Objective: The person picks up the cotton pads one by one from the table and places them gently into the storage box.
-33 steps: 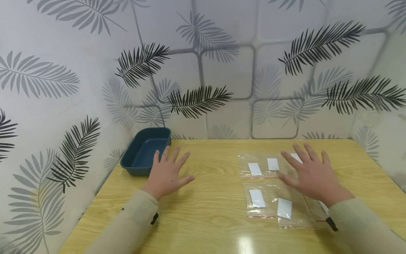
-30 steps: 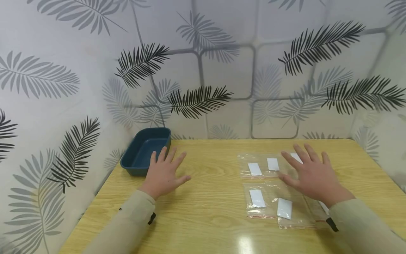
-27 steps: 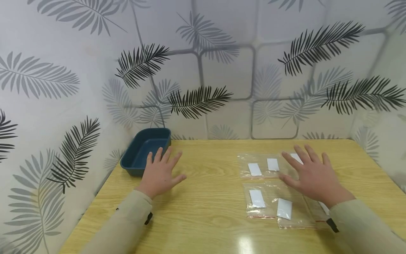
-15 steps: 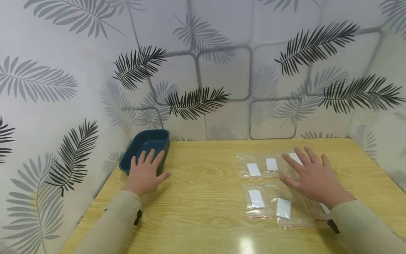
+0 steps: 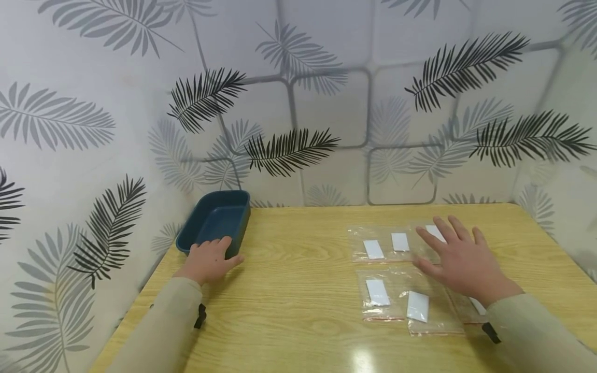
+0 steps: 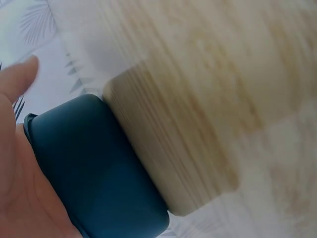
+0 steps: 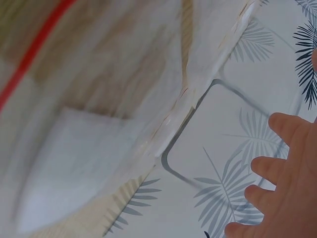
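A dark blue plastic bin (image 5: 241,228) stands at the table's far left corner. At its near rim is my left hand (image 5: 207,260), fingers bent over the edge into the bin with their tips hidden. In the left wrist view the palm lies against the rim of the bin (image 6: 99,163), and the thumb (image 6: 20,77) sticks out apart. My right hand (image 5: 466,261) is spread over several clear zip bags, holding nothing. Each bag shows a white card inside, such as this upper card (image 5: 399,242) and this lower card (image 5: 417,306). The hand and sleeve cover part of the bags on the right.
The wood-grain table (image 5: 298,290) reaches back to a wall (image 5: 336,176) with leaf-patterned covering. Bare tabletop lies between the bin and the bags. Red seal strips (image 5: 384,318) edge the bags on the near side.
My left hand has moved left and down to the bin's near rim, its fingers going from spread straight to bent over it. The right hand has stayed in place.
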`<action>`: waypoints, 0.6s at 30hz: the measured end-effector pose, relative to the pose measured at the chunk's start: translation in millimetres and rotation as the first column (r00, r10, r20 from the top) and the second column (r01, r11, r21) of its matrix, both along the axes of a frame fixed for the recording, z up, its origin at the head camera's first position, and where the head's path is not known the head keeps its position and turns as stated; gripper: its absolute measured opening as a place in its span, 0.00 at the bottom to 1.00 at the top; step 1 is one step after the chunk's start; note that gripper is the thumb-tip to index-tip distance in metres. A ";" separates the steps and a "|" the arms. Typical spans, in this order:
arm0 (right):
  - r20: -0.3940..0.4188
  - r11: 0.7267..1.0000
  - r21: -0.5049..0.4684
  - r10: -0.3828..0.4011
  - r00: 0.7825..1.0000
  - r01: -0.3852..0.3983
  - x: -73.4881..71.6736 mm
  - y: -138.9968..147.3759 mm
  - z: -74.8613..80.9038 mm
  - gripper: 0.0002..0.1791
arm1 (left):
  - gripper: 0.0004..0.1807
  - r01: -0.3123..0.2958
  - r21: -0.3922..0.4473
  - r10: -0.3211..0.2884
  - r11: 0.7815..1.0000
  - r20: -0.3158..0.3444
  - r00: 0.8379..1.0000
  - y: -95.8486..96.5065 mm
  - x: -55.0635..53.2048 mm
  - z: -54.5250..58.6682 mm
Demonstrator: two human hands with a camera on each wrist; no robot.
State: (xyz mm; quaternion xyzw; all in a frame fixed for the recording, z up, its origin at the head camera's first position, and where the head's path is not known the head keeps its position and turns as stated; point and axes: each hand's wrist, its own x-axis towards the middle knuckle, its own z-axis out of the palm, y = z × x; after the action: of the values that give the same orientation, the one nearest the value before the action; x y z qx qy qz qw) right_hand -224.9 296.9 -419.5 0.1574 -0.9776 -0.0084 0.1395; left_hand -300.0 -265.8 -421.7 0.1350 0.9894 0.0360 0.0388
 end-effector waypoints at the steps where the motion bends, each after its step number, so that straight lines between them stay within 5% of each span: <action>1: -0.001 1.000 0.001 0.002 1.000 -0.002 -0.2 -0.3 -0.2 0.44 | 0.39 -0.001 0.005 0.001 1.000 0.011 1.000 -0.5 -0.1 0.3; 10: 0.016 1.000 0.000 0.000 1.000 0.000 0.1 -5.2 3.3 0.43 | 0.06 0.051 -0.048 -0.051 0.998 -0.009 0.999 -3.9 -4.2 3.4; 18: 0.014 1.000 0.003 -0.004 1.000 0.004 0.8 -5.6 3.5 0.43 | 0.06 0.088 -0.031 -0.088 0.996 0.006 0.996 0.1 -3.4 4.2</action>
State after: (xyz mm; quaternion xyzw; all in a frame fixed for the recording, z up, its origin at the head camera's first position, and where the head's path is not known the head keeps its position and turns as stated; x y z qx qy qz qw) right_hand -224.0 291.2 -416.0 0.1559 -0.9789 -0.0091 0.1322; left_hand -303.3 -265.7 -417.5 0.1779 0.9828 0.0191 0.0450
